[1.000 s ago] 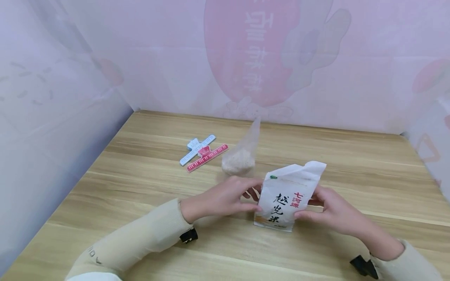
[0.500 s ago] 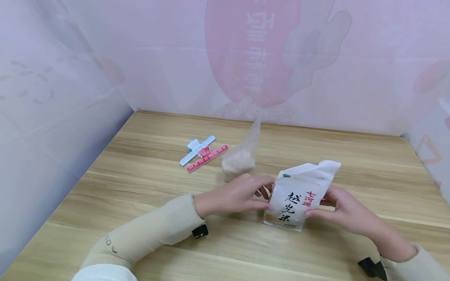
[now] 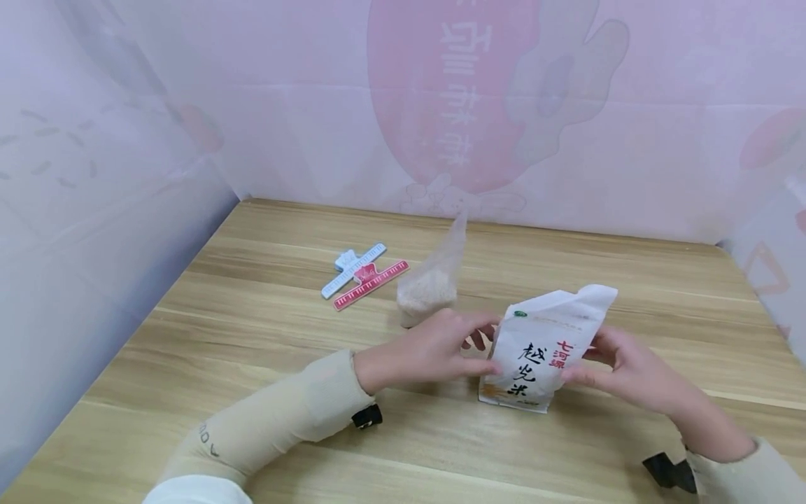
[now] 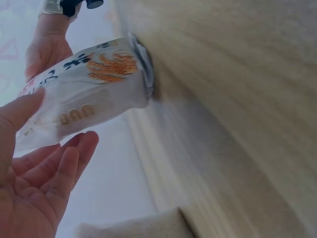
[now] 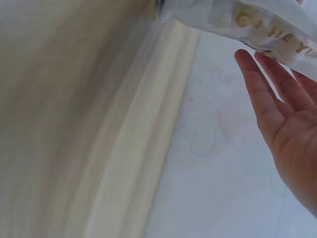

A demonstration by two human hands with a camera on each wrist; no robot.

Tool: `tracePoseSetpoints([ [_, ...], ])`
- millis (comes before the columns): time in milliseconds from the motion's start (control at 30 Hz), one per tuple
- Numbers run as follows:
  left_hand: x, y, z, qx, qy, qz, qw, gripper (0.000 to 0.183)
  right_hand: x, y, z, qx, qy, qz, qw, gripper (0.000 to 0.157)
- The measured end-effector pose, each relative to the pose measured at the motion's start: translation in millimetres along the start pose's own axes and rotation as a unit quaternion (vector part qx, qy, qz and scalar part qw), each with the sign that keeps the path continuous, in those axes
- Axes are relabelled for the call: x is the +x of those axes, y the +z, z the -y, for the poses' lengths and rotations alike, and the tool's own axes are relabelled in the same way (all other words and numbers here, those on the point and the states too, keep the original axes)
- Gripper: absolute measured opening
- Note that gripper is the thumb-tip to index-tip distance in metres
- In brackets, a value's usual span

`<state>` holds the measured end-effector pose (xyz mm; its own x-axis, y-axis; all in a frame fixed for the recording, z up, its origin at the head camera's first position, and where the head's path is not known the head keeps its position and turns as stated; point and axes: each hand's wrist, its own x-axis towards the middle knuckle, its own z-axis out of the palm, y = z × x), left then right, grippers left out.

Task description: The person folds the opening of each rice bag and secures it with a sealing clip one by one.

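A white paper-like rice bag point(image 3: 548, 329) with black and red characters stands on the table, its uneven top slanting up to the right. My left hand point(image 3: 428, 353) is at its left side, thumb at the front edge. In the left wrist view the relaxed fingers point(image 4: 64, 173) lie apart from the bag's side, while the thumb overlaps its face. On the other side is my right hand point(image 3: 648, 381), thumb near the front edge. Its fingers point(image 5: 262, 94) are extended close to the bag in the right wrist view.
Behind my left hand sits a clear plastic bag point(image 3: 428, 290) of pale grains, its top tapering to a point. Left of it lie a blue sealing clip point(image 3: 343, 280) and a red one point(image 3: 378, 283). A printed pinkish curtain point(image 3: 302, 140) borders the wooden table point(image 3: 264, 315).
The rice bag has moved to the right along with both hands, mostly in the first half second. The hands' grasp looks looser now. Clips and plastic bag have stayed put.
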<state>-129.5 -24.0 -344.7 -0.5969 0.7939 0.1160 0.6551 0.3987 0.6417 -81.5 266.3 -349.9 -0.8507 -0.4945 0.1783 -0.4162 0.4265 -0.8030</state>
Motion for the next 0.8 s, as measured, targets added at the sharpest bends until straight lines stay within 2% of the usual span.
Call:
tracePoseSetpoints([
  [100, 1.2, -5.5, -5.0, -0.001, -0.012, -0.029, 0.9995, 0.053, 5, -9.1, 3, 0.06, -0.05, -0.009, 0.997, 0.062],
  [167, 2.7, -9.2, -8.6, -0.015, -0.01, -0.049, 0.9987, 0.054, 11, -16.2, 7, 0.114, -0.091, -0.006, 0.989, 0.067],
  [233, 4.9, -12.5, -12.2, -0.036, 0.001, -0.071, 0.9968, 0.052, 17, -22.6, 13, 0.167, -0.131, 0.001, 0.977, 0.065],
  [333, 9.4, -16.7, -18.4, -0.063, 0.018, -0.1, 0.9928, 0.047, 27, -29.7, 25, 0.195, -0.164, 0.001, 0.967, 0.06],
  [400, 13.8, -19.1, -22.3, -0.078, 0.026, -0.117, 0.9897, 0.043, 32, -32.6, 33, 0.185, -0.165, -0.01, 0.969, 0.057],
  [600, 27.1, -26.1, -31.5, -0.113, 0.034, -0.152, 0.9813, 0.029, 42, -36.9, 48, 0.114, -0.127, -0.041, 0.984, 0.04],
  [800, 37.5, -30.8, -32.4, -0.149, 0.036, -0.149, 0.977, 0.022, 50, -40.0, 54, 0.068, -0.124, -0.04, 0.989, 0.028],
])
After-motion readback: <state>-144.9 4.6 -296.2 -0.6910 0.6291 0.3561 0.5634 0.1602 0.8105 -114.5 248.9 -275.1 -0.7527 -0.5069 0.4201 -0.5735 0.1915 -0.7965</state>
